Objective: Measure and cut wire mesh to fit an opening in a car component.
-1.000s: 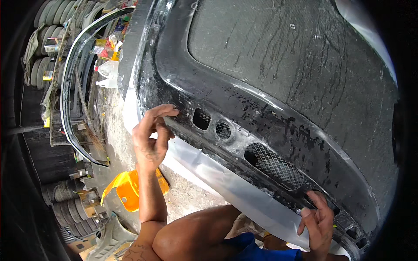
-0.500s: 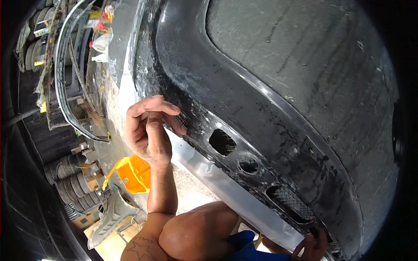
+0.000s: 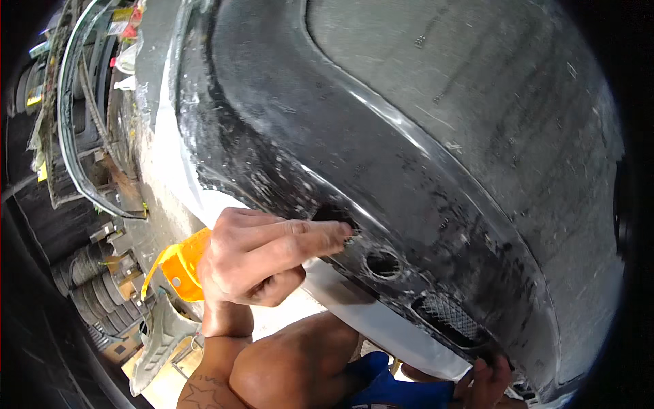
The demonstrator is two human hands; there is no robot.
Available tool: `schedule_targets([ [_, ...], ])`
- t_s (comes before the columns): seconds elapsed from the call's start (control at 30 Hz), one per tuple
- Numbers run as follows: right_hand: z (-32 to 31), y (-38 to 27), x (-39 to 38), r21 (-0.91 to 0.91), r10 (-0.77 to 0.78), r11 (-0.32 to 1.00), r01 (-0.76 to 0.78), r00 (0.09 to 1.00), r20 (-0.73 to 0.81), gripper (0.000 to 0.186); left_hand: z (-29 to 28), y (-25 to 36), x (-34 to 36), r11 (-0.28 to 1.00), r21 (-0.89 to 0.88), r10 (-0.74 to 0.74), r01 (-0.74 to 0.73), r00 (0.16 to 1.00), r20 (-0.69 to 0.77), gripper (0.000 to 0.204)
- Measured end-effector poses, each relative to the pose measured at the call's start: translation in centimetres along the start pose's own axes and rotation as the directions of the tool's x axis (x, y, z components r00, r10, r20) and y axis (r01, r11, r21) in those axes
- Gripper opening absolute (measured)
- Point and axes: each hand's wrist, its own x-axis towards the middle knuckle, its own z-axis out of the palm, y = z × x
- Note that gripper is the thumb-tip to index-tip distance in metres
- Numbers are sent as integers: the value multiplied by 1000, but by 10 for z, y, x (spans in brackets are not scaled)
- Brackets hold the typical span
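A scuffed black panel that looks like a car bumper (image 3: 402,170) fills the middle and right of the view. My left hand (image 3: 262,255) reaches across its lower edge, index and middle fingers stretched together at a squarish opening (image 3: 325,213) and the others curled under. Whether something small is pinched there is hidden. Beside it are a round hole (image 3: 383,264) and a long mesh-backed opening (image 3: 449,315). In shadow at the lower right, my right hand (image 3: 485,380) has bent fingers against the panel's edge; what they grip does not show.
Below the panel runs a pale smooth strip (image 3: 395,334). An orange plastic container (image 3: 180,273) stands behind my left forearm. Further left are a curved trim piece (image 3: 67,129), stacked tyres (image 3: 102,300), a grey plastic part (image 3: 160,341) and bottles. My bent knee (image 3: 293,361) is close below.
My left hand has moved right and down, from above the panel's edge to the squarish opening, turning with its fingers forward. The view has shifted slightly. My right hand stays at the lower right.
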Motion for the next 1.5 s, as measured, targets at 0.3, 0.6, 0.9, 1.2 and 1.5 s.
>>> schedule_targets([
  [0.3,2,-1,5,108,28,993,-50,980,195,42,-6,18,-24,923,348,-237,166,956,172,54],
  [0.6,-14,29,-5,78,-442,897,436,892,99,42,7,19,-12,936,331,-159,118,982,101,35],
  [0.9,-12,41,2,239,-523,840,488,845,113,47,18,28,-12,949,154,-286,274,956,64,31],
  [1.2,-9,19,-2,-90,-419,899,429,901,109,46,15,29,-6,937,154,-336,315,932,137,34],
  [1.5,10,18,-19,-607,-593,620,497,804,52,57,10,27,-10,949,117,-307,292,940,149,33],
])
